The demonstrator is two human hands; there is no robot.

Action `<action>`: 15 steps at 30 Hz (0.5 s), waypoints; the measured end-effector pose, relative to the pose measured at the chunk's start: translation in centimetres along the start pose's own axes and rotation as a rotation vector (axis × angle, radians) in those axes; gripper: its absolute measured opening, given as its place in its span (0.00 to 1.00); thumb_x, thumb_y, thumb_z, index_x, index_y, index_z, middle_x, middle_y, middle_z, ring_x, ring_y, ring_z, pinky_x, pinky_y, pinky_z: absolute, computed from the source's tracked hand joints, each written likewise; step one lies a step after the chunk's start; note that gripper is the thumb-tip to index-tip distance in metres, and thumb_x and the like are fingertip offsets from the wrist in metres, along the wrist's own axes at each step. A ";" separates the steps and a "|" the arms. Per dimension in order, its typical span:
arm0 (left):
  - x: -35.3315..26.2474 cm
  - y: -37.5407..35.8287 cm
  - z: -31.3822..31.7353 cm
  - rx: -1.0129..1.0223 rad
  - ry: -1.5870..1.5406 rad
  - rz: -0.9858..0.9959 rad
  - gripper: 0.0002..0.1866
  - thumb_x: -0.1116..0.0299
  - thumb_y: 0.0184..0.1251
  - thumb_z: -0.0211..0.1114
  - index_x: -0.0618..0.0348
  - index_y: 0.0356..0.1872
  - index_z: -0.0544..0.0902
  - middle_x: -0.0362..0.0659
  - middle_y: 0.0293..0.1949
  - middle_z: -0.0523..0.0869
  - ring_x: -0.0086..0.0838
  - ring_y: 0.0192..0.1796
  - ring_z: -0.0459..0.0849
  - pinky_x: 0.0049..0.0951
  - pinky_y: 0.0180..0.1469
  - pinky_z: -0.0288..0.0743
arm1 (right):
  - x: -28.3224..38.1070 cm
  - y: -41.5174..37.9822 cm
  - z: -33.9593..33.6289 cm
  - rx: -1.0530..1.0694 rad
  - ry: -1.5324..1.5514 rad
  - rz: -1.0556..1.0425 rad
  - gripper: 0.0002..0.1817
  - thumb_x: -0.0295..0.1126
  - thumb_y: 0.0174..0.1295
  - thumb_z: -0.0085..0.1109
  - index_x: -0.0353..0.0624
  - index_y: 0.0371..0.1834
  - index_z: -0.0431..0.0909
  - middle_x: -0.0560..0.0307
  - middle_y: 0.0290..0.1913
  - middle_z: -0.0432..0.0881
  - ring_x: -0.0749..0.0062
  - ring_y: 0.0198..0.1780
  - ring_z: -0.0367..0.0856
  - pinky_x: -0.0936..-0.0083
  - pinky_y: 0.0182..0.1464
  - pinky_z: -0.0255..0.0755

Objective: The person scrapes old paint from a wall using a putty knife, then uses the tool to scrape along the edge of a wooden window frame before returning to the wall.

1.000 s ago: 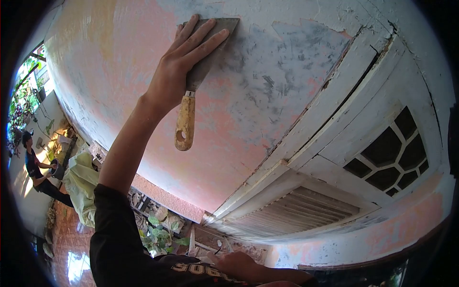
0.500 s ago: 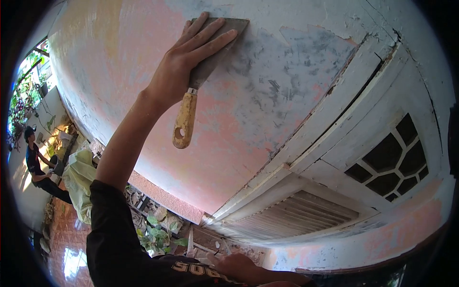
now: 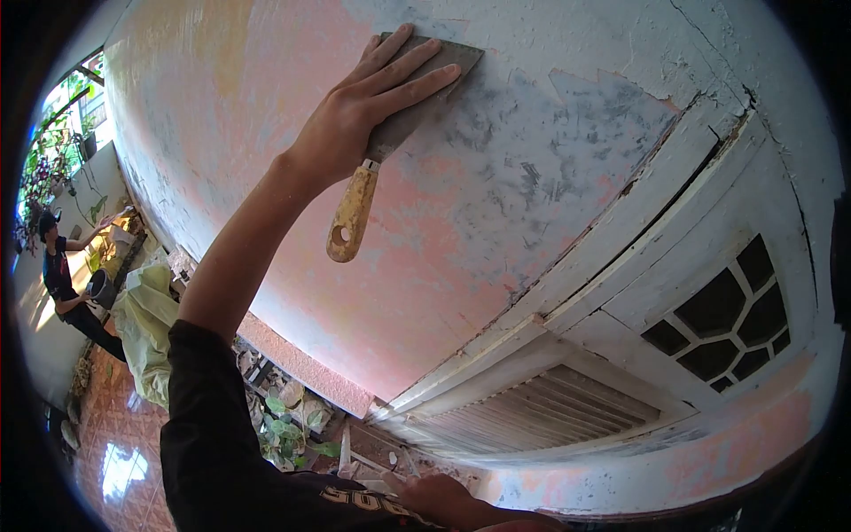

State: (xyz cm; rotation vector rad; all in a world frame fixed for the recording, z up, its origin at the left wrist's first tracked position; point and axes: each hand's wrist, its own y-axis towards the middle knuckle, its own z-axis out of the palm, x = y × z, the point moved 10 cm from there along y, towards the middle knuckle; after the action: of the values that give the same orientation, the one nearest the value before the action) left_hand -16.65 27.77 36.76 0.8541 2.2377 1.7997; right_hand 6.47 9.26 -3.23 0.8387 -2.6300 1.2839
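My left hand (image 3: 341, 124) is raised against the wall with its fingers laid over the blade of a putty knife (image 3: 412, 120). The blade lies close against the painted surface, its far edge pointing up and right. Below the palm hangs the worn wooden handle (image 3: 353, 213), which has a hole near its end. Pink, white and grey patches mottle the wall (image 3: 425, 239) around the tool. Low in the view, near my dark shirt (image 3: 328, 501), my right hand (image 3: 434, 495) is curled; I cannot tell what it holds.
On the right are a cracked white wooden frame (image 3: 612, 230), a louvred panel (image 3: 567, 399) and a patterned vent (image 3: 727, 310). A person (image 3: 62, 275) stands at the left holding a dark bucket (image 3: 102, 288). Beside them hangs a pale sheet (image 3: 146, 328); rubble and a plant (image 3: 282, 434) lie below.
The view has shifted slightly, and my left hand with the putty knife appears a little farther right. The person at the left has lifted one arm outward.
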 end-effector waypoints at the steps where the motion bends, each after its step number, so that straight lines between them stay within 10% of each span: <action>1: 0.1 0.1 -0.1 -0.004 -0.007 -0.004 0.24 0.74 0.69 0.52 0.48 0.66 0.77 0.48 0.70 0.72 0.48 0.76 0.61 0.50 0.78 0.50 | -0.2 -0.1 -0.2 0.000 -0.003 -0.001 0.39 0.58 0.76 0.25 0.35 0.50 0.82 0.33 0.47 0.83 0.43 0.55 0.80 0.49 0.68 0.60; 3: 0.1 0.0 0.0 -0.009 0.010 -0.017 0.30 0.76 0.62 0.60 0.41 0.67 0.75 0.45 0.70 0.72 0.48 0.76 0.61 0.51 0.78 0.52 | 3.3 -1.3 -0.2 -0.011 -0.268 -0.443 0.35 0.31 0.65 0.50 0.34 0.74 0.53 0.40 0.32 0.84 0.48 0.34 0.87 0.55 0.36 0.82; 11: 0.9 -0.2 -0.4 -0.023 -0.008 -0.007 0.37 0.77 0.56 0.66 0.36 0.69 0.73 0.42 0.71 0.71 0.48 0.76 0.59 0.53 0.78 0.54 | 3.6 -1.6 -0.8 -0.066 -0.267 -0.437 0.33 0.31 0.66 0.49 0.34 0.74 0.55 0.40 0.32 0.84 0.48 0.34 0.87 0.56 0.36 0.82; 13: 0.5 -0.2 -0.2 0.025 0.057 -0.003 0.23 0.72 0.73 0.46 0.51 0.65 0.78 0.49 0.70 0.72 0.49 0.76 0.61 0.49 0.78 0.50 | 3.6 -1.7 -1.1 -0.047 -0.268 -0.421 0.32 0.31 0.66 0.49 0.34 0.74 0.55 0.40 0.31 0.84 0.48 0.34 0.87 0.56 0.36 0.82; 15: 0.7 -0.6 -0.5 0.013 0.021 -0.010 0.28 0.74 0.64 0.56 0.44 0.67 0.76 0.46 0.70 0.72 0.49 0.76 0.61 0.51 0.78 0.52 | 3.4 -1.6 -0.6 -0.001 -0.301 -0.411 0.32 0.31 0.67 0.48 0.33 0.74 0.54 0.40 0.32 0.85 0.49 0.34 0.88 0.56 0.36 0.82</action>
State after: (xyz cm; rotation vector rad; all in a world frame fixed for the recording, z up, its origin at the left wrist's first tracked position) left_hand -17.69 27.63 36.52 0.8291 2.2648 1.7998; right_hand 4.35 7.43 -0.62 1.5810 -2.4641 1.1158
